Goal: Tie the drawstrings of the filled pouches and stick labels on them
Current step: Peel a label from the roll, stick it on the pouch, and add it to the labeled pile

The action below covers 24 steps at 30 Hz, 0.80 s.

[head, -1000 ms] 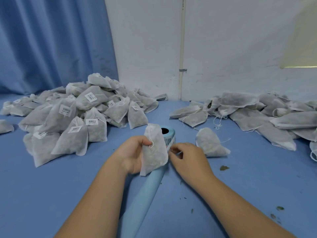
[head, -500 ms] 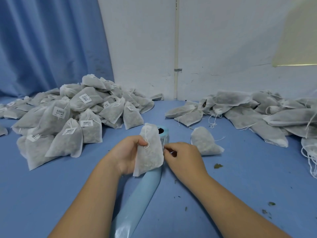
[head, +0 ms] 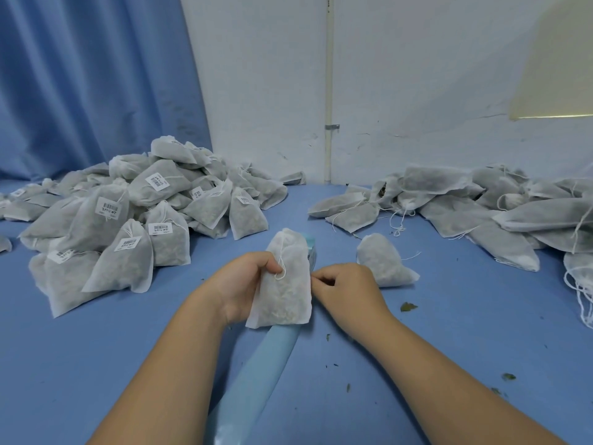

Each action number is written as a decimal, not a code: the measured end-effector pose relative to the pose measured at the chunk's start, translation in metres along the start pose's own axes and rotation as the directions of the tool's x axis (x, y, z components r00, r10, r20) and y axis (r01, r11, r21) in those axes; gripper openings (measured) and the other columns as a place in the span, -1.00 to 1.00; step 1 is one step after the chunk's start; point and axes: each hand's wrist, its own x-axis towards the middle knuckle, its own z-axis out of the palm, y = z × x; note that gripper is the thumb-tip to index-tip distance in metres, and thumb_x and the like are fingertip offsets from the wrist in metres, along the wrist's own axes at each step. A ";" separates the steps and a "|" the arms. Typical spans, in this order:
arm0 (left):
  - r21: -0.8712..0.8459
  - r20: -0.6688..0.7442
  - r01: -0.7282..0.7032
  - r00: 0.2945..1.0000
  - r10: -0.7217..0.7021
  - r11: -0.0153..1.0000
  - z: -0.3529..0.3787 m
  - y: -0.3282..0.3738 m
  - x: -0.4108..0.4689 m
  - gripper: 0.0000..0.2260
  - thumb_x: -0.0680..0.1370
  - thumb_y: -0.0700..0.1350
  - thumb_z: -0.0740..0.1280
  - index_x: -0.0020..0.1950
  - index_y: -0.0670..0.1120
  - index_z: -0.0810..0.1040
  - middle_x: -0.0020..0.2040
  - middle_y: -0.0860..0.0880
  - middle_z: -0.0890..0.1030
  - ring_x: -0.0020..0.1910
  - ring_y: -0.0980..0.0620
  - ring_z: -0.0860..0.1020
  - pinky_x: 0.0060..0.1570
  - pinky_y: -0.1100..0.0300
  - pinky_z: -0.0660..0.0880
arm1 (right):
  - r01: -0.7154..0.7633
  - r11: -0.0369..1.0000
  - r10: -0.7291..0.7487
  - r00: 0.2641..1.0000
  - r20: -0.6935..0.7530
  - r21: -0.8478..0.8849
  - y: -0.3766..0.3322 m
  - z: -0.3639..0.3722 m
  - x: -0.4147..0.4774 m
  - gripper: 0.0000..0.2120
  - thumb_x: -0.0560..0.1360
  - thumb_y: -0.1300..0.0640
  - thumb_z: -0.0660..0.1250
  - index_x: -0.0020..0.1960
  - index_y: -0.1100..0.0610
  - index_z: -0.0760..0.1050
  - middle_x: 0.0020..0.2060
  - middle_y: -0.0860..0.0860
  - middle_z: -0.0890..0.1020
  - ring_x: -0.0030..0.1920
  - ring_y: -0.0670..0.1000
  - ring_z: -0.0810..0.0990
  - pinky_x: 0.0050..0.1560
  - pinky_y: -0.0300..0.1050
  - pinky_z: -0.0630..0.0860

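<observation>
Pouch (head: 284, 284) has slid across in front of the label roll (head: 311, 250) vs 1 s ago. The roll's dark core showed back then, now only a sliver of teal rim peeks out behind the pouch's top right.

Left hand (head: 244, 287) grips the pouch from its left side, thumb on the front near the neck, holding it upright just above the blue table (head: 96, 364). It's white semi-sheer fabric, neck cinched, w/ a thin white drawstring (head: 281, 264) looping down the front. No label on the side facing the cam. Pale dried bits show thru the fabric, mostly in the lower half.

Right hand (head: 348, 292) sits at the pouch's right edge, fingers curled in w/ thumb against fingertips. Can't tell if it's pinching anything.

Teal backing strip (head: 256, 374) runs from under the pouch toward the cam.

Left side: labelled pile (head: 128, 220), full pouches w/ barcode stickers. Right side: unlabelled pile (head: 481, 213), strings loose. One lone pouch (head: 382, 261) lies just beyond the right hand.
</observation>
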 end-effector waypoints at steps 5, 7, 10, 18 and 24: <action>0.022 -0.010 -0.001 1.000 0.002 1.000 0.002 -0.001 -0.001 -0.74 0.50 -0.24 0.16 0.06 -0.17 0.60 -0.12 -0.13 0.70 -0.25 -0.10 0.68 -0.26 0.12 0.58 | -0.043 0.995 0.044 0.999 -0.006 0.093 0.003 -0.002 0.002 -0.80 0.47 0.16 0.35 -0.29 0.20 0.62 -0.35 0.04 0.65 -0.42 -0.15 0.39 -0.36 -0.22 0.37; 0.025 -0.015 -0.003 1.000 0.003 1.000 0.003 -0.001 -0.001 -0.74 0.50 -0.24 0.17 0.07 -0.17 0.60 -0.09 -0.14 0.70 -0.24 -0.10 0.69 -0.26 0.11 0.58 | -0.053 0.993 0.056 0.998 -0.028 0.104 0.002 -0.002 0.003 -0.81 0.46 0.14 0.37 -0.31 0.16 0.63 -0.37 -0.07 0.65 -0.43 -0.18 0.44 -0.35 -0.26 0.41; 0.020 -0.025 -0.006 1.000 0.007 1.000 0.003 -0.002 -0.002 -0.73 0.50 -0.24 0.17 0.07 -0.17 0.61 -0.06 -0.14 0.70 -0.23 -0.10 0.69 -0.30 0.11 0.59 | -0.049 0.994 0.051 0.998 -0.023 0.099 0.004 -0.003 0.002 -0.80 0.46 0.08 0.39 -0.31 0.11 0.64 -0.39 -0.13 0.65 -0.44 -0.20 0.45 -0.36 -0.29 0.41; 0.067 -0.071 -0.012 0.997 0.016 0.998 0.005 -0.001 -0.003 -0.79 0.48 -0.23 0.19 -0.01 -0.16 0.61 -0.18 -0.11 0.68 -0.28 -0.09 0.66 -0.24 0.12 0.57 | -0.028 0.999 0.028 1.000 0.005 0.027 -0.002 -0.003 0.000 -0.82 0.49 0.06 0.37 -0.24 0.03 0.68 -0.41 -0.13 0.63 -0.46 -0.19 0.50 -0.50 -0.33 0.39; 0.104 -0.112 -0.017 0.993 0.028 0.994 0.007 -0.002 -0.004 -0.78 0.47 -0.24 0.21 0.03 -0.16 0.61 -0.14 -0.13 0.68 -0.20 -0.12 0.63 -0.12 0.06 0.54 | -0.040 0.999 0.039 0.999 0.033 0.010 -0.001 -0.003 0.001 -0.77 0.50 0.11 0.34 -0.27 0.17 0.62 -0.33 0.08 0.65 -0.42 -0.09 0.42 -0.34 -0.11 0.46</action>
